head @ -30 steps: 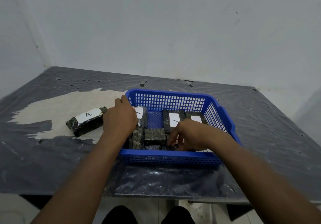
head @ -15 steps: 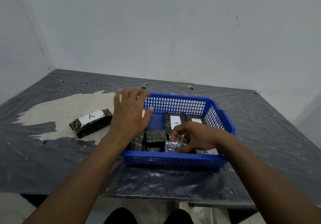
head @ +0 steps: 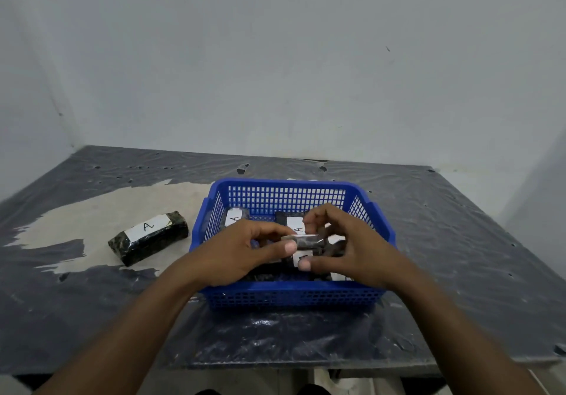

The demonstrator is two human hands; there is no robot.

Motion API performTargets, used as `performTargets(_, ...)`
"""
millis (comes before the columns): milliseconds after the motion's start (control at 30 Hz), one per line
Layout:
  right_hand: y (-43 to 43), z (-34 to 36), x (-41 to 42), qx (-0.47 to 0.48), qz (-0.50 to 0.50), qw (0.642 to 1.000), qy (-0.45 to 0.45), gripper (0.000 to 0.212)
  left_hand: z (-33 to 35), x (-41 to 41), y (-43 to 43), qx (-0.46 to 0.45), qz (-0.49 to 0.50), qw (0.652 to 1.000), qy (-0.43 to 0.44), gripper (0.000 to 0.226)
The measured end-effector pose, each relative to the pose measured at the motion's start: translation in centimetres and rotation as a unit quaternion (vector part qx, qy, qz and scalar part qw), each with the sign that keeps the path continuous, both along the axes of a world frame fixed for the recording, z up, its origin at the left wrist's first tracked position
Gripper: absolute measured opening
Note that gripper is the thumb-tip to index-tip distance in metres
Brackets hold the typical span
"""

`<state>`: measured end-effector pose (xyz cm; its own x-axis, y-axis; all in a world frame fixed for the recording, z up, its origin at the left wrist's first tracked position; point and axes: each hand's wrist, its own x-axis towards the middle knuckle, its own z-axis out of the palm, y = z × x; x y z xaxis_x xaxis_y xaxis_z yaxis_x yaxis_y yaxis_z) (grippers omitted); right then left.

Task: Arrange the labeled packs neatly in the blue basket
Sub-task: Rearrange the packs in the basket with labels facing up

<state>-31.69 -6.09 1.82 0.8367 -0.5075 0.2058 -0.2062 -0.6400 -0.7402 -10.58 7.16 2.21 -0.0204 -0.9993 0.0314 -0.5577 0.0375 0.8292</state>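
Note:
The blue basket (head: 294, 295) sits mid-table and holds several dark wrapped packs with white "A" labels. Both hands meet over its middle. My left hand (head: 242, 253) and my right hand (head: 346, 247) together hold one dark pack (head: 306, 240) above the others, thumbs toward me. A labeled pack (head: 233, 218) stands at the basket's back left, another (head: 295, 224) behind my fingers. One more "A" pack (head: 149, 237) lies on the table left of the basket. The hands hide the front packs.
The table (head: 459, 241) is covered in dark crinkled plastic, torn to bare pale wood (head: 92, 211) at the left. White walls close the back and left. The table's front edge runs just behind my forearms.
My left hand came off the basket's left rim and moved in over the middle. My right hand lifted a pack from the front of the basket; both hands now grip it.

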Motion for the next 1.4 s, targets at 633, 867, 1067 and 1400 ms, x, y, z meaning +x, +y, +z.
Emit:
performTargets(633,-1.3,-0.4,-3.7,-0.097,-0.184,0.978,0.014,0.038,-0.1,0.4,-1.3,-0.144,0.033,0.945,-0.293,0.061)
performTargets(867,-4.0,-2.6,-4.0,-0.126,-0.322,0.933,0.102,0.054,-1.0,-0.8,-2.6,-0.072,0.005,0.906,-0.416,0.053)
performTargets(1067,-4.0,-3.2,-3.8,-0.083,-0.319,0.938,0.108,0.06,-1.2,-2.3,-5.2,-0.02,-0.051,0.896,-0.44,0.042)
performTargets(1400,-4.0,-3.5,-3.4,-0.117,-0.323,0.929,0.139,0.063,-0.9,-0.4,-6.7,0.069,-0.146,0.903,-0.398,0.054)
